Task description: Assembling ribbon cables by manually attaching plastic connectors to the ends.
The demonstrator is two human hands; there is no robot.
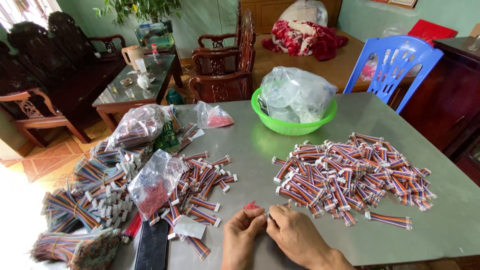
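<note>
Head view, left hand (pixel 241 231), right hand (pixel 295 234) pinching small connector (pixel 268 215)

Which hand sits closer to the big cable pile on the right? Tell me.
Right hand: it lies beside the large pile of ribbon cables, its near edge just beyond the fingers. The left hand is farther, nearer the left pile.

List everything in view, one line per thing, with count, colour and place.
Table: one, grey metal, fills the foreground.
Loose ribbon cables: large pile, multicoloured with white plugs, table right.
More ribbon cables: smaller pile, multicoloured, table centre-left.
Bundled cables: several bunches, multicoloured, table left edge.
Bowl: one, green, table back, holding a clear bag.
Small bag: one, clear with red bits, on the centre-left pile.
Phone: one, black, front left.
Lighter: one, red, beside the phone.
Chair: one, blue plastic, behind the table.
Left hand: front edge, fingertips pinched.
Right hand: touching the left, pinching a small part.
</note>
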